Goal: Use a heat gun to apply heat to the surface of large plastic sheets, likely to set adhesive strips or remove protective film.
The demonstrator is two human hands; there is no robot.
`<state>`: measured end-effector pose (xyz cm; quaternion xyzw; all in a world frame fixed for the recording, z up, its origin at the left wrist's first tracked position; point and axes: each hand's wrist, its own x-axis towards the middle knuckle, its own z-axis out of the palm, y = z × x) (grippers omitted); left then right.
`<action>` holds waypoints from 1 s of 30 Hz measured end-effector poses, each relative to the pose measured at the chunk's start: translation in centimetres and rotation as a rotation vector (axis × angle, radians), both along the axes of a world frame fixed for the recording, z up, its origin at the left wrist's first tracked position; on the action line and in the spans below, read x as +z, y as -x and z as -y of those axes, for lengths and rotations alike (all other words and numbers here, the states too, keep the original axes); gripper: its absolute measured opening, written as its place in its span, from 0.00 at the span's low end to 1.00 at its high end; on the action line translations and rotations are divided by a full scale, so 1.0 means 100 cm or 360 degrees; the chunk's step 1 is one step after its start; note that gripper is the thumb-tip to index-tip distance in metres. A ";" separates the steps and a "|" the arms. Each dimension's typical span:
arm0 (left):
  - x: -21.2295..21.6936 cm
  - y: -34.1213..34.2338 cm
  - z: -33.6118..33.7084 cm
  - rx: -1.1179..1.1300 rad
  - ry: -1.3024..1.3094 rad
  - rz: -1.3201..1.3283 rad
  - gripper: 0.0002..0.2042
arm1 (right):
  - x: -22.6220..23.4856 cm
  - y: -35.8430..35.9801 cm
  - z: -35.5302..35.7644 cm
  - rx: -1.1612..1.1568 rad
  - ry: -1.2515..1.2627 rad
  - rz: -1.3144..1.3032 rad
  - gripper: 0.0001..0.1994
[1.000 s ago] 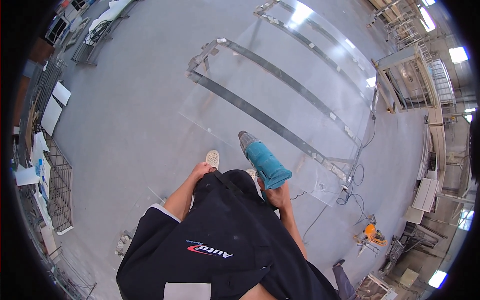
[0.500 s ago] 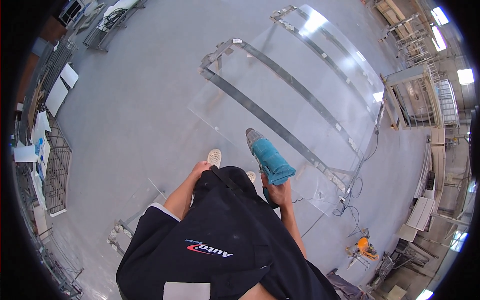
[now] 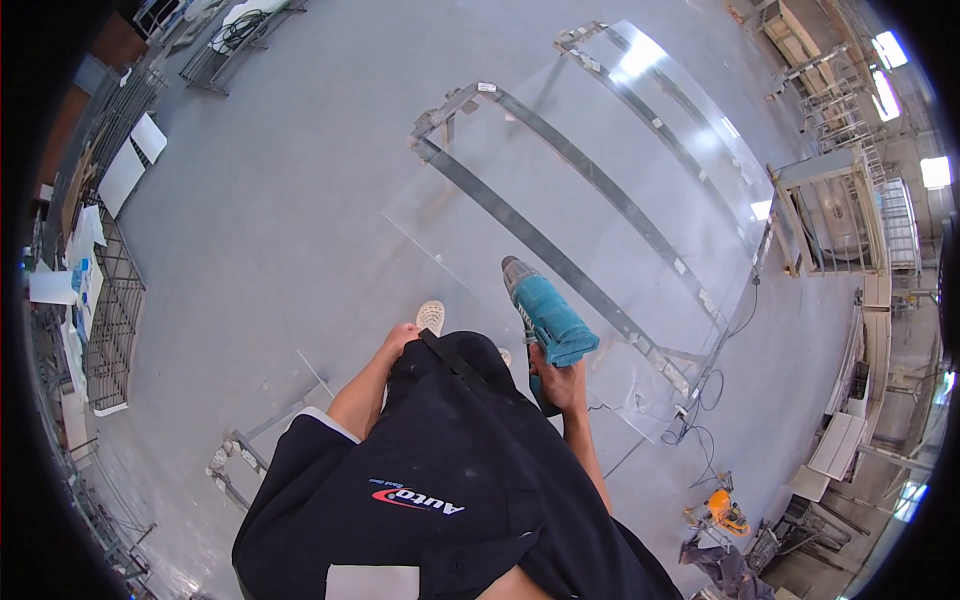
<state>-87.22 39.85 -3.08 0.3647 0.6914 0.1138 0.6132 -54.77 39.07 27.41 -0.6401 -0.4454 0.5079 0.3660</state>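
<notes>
My right hand is wrapped round the handle of a teal pistol-grip power tool. Its grey, tapering nose points forward and slightly left, above the near edge of a large clear sheet; whether it is a drill or a heat gun I cannot tell. My left hand is closed against the front of my dark clothing, beside a black strap. What its fingers hold, if anything, is hidden. The sheet rests across dark metal bars of low stands.
A thin cable coils on the floor at the right, near an orange machine. Wire racks line the left side. At lower left is a metal frame with another clear sheet. Wooden frames stand along the right.
The view has shifted slightly, so the sheet and stands appear a little farther right. The power tool has moved a little right in the picture, still in my right hand. My left hand stays put.
</notes>
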 end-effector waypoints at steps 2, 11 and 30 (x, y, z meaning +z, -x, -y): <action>-0.003 0.001 0.002 -0.0037 0.0047 -0.0097 0.14 | -0.001 0.000 -0.001 -0.0040 -0.0037 -0.0043 0.10; -0.001 -0.006 -0.003 -0.0174 0.0028 -0.0209 0.11 | -0.009 -0.007 0.004 -0.0058 -0.0017 -0.0057 0.13; 0.005 -0.020 -0.015 -0.0347 -0.0003 -0.0200 0.16 | 0.000 -0.016 0.011 -0.0225 0.0010 -0.0177 0.14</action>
